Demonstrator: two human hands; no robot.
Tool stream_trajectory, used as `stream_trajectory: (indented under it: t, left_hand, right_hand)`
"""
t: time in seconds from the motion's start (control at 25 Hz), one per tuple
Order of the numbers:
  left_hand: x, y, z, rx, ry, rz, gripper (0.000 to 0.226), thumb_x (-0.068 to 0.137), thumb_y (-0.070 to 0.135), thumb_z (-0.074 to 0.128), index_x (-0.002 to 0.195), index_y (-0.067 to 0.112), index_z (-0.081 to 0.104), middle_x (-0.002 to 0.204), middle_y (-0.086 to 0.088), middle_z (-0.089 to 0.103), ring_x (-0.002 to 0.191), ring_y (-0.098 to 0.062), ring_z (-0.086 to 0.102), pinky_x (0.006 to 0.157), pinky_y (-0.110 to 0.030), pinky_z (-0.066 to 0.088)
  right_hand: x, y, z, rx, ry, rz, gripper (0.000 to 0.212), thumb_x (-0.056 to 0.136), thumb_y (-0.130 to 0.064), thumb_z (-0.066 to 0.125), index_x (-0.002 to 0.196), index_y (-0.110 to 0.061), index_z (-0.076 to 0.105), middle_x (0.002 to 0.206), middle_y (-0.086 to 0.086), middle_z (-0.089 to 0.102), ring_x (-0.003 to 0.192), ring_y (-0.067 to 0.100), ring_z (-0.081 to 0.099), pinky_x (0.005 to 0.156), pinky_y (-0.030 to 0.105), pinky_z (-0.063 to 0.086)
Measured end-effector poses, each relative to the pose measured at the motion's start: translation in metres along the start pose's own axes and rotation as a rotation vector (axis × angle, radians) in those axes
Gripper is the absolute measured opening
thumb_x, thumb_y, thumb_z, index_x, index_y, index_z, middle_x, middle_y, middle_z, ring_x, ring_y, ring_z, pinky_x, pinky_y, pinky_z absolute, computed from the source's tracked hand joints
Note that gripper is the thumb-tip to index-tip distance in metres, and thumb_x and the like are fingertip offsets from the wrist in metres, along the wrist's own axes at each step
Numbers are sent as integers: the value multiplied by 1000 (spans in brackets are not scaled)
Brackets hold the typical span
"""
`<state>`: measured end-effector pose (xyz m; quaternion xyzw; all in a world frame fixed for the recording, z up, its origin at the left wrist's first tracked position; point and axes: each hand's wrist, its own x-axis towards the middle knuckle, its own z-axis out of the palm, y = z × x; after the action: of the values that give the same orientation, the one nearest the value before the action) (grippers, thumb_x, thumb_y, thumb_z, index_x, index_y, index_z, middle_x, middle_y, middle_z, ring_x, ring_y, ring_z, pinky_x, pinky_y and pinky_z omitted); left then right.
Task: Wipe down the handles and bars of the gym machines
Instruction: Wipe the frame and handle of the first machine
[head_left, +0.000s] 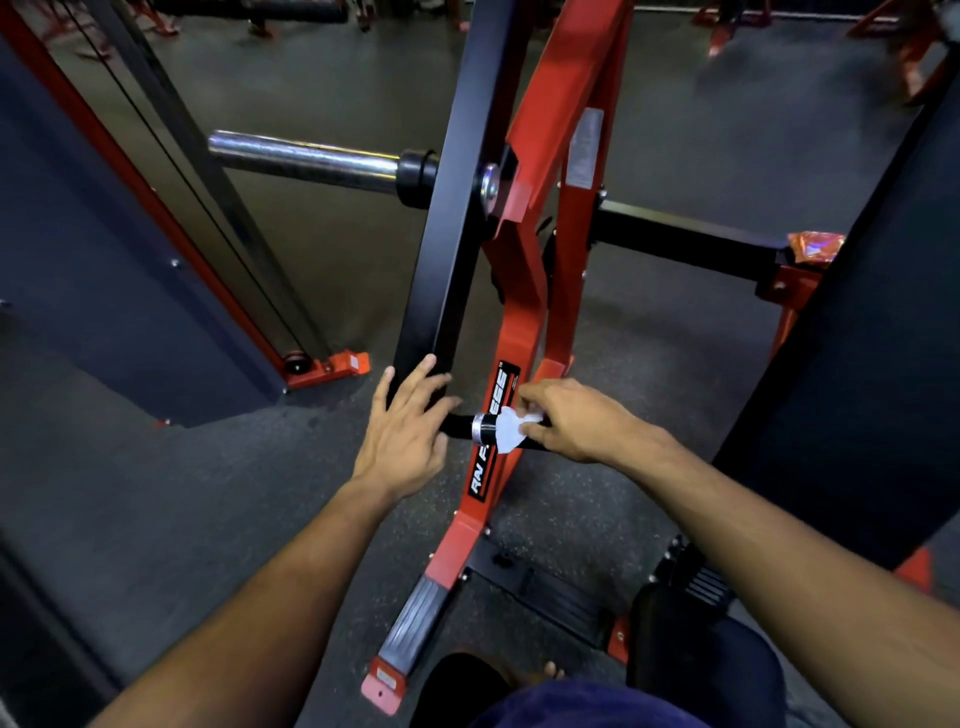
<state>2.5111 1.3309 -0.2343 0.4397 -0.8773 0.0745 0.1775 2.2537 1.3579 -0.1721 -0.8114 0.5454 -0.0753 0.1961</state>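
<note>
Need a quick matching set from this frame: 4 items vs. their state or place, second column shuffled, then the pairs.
Items:
1. left hand
2. right hand
3. chrome sleeve
4. orange packet

States:
A. lies on the black crossbar, far right
B. pinches a white wipe against the handle
C. fingers spread, resting on the black upright
D. sticks out bare, no plates

Pairs: 1-C, 2-B, 3-D, 4-A

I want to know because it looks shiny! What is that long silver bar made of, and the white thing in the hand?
The silver bar looks like polished, maybe chromed, steel: light streaks along it. The white wipe, pinched by the right hand against the black handle, looks like thin paper or cloth; it creases softly.
</note>
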Motion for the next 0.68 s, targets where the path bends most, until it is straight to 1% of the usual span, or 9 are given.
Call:
stream_trajectory:
  t: [0.04,0.12,0.2,0.32,0.4,0.48,0.52,0.6,0.68]
  left_hand:
    - [2,0,-4,-16,18,-17,48,79,21,52,124,18,66,152,-5,48,157,-24,21,122,-61,18]
    - [9,3,-7,4,4,-61,48,81,20,58,129,19,63,160,-6,39,157,-25,19,121,-60,21]
    - [16,5,-5,20,-33,-87,47,85,20,63,132,20,61,165,-5,31,158,-25,13,120,-63,19]
    - [18,1,3,59,-66,-78,44,89,22,63,133,21,62,168,-3,25,159,-25,4,121,-63,17]
    - [16,-1,7,93,-65,-64,42,86,22,64,129,21,65,167,-1,29,159,-26,5,120,-62,20]
    - [16,0,8,89,-57,-64,42,83,19,63,125,21,66,163,0,35,159,-27,7,119,-61,22]
    - [15,0,8,86,-46,-62,41,83,18,62,123,21,66,161,0,38,159,-27,8,119,-61,23]
    - [14,-2,10,85,-12,-55,40,83,17,56,120,20,68,157,0,42,159,-27,9,119,-61,23]
    - [14,-3,11,78,12,-50,40,83,19,48,118,18,69,156,0,45,158,-27,12,119,-61,24]
  right_hand:
    - [2,-6,6,-40,12,1,17,95,-29,63,107,-19,58,109,6,65,102,28,62,79,37,47]
    - [11,-17,20,-87,51,-13,13,97,-26,59,105,-17,56,106,8,63,98,32,64,78,42,53]
    - [20,-24,30,-104,90,-47,6,97,-17,56,103,-16,54,101,6,61,95,34,65,76,45,54]
    - [22,-28,37,-105,89,-79,11,99,-17,53,110,-14,50,102,7,60,94,34,65,76,48,55]
    - [13,-28,37,-81,79,-132,10,98,-15,52,108,-15,50,103,6,61,94,32,64,77,47,54]
    - [7,-20,34,-41,62,-190,13,94,-7,52,101,-18,55,102,1,64,95,24,64,76,37,51]
    - [6,-15,31,-48,62,-194,15,94,-7,53,99,-20,58,103,-3,67,95,20,65,74,34,49]
    - [13,-10,31,-94,58,-139,14,96,-13,55,100,-23,64,102,-6,72,94,19,68,71,34,51]
    - [28,-12,31,-66,58,-72,16,97,-19,59,106,-24,71,101,-3,75,96,21,69,75,36,53]
